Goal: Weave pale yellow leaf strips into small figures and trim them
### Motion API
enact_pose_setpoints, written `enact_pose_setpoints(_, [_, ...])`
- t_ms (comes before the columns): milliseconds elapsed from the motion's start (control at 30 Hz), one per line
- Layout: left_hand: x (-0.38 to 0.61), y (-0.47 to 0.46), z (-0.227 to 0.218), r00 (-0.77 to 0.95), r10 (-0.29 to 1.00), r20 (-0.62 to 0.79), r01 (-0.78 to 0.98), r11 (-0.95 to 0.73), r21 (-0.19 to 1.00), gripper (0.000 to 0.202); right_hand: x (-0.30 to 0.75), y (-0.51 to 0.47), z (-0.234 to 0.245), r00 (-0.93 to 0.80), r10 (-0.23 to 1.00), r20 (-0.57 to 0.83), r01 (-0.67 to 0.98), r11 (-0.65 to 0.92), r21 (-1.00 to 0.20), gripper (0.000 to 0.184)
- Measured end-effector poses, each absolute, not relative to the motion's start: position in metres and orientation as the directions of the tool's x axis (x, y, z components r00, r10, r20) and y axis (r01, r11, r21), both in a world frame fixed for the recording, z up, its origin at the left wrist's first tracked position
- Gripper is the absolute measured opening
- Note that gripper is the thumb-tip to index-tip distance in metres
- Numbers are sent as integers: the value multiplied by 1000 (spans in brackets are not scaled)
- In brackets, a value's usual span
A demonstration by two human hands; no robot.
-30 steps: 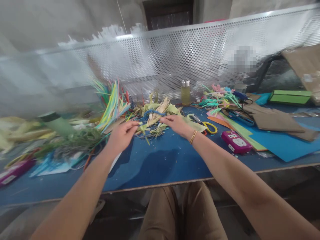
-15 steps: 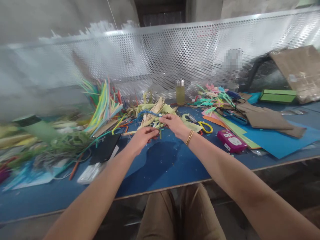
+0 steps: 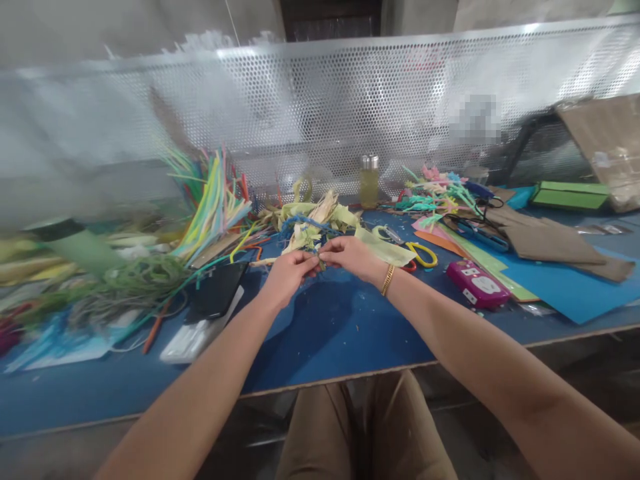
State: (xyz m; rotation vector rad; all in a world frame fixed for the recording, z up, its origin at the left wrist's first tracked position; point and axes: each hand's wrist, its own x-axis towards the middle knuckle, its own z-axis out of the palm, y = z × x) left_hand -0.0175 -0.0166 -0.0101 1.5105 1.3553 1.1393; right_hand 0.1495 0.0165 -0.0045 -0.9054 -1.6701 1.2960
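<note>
My left hand [image 3: 291,275] and my right hand [image 3: 353,258] meet fingertip to fingertip above the blue tabletop. Both are closed in a pinch on a thin green stem-like piece [image 3: 321,265], mostly hidden by the fingers. Just behind them lies a pile of pale dried husks [image 3: 325,212], with a twisted blue strand [image 3: 300,223] across it. A pale yellow-green sheet [image 3: 384,248] lies to the right of my right hand, beside yellow-handled scissors [image 3: 425,255].
Colourful pipe cleaners [image 3: 213,207] stand at left, near a black phone-like slab [image 3: 217,291] and green yarn [image 3: 145,273]. At right are a purple power strip [image 3: 477,283], blue paper [image 3: 565,290] and cardboard [image 3: 550,247]. A bottle [image 3: 369,183] stands before the perforated metal panel [image 3: 330,100].
My two hands have come closer, and their fingertips now touch or nearly touch. The right hand has lowered slightly, and less of the green piece shows. The view has shifted a little.
</note>
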Motion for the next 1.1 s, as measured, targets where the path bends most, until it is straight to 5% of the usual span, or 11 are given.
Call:
enact_pose_setpoints(167, [-23, -14, -10, 103, 969, 226, 457, -247, 854, 24, 146, 13, -4, -412, 896, 166, 215, 272, -938, 4])
enact_pose_setpoints(433, [-26, -20, 0, 200, 974, 110, 350, -176, 920, 24, 146, 12, -1, -456, 884, 104, 231, 231, -945, 13])
enact_pose_setpoints(600, [-29, -18, -8, 121, 943, 309, 473, -329, 818, 26, 143, 13, -2, -362, 925, 118, 281, 229, -932, 9])
enact_pose_setpoints(867, [-30, -20, -2, 179, 954, 239, 481, -297, 825, 21, 147, 18, 0, -439, 868, 233, 376, 413, -829, 13])
enact_pose_setpoints(1100, [-29, -22, -3, 198, 916, 348, 506, -400, 764, 23, 155, 13, 14, -528, 812, 250, 428, 509, -747, 21])
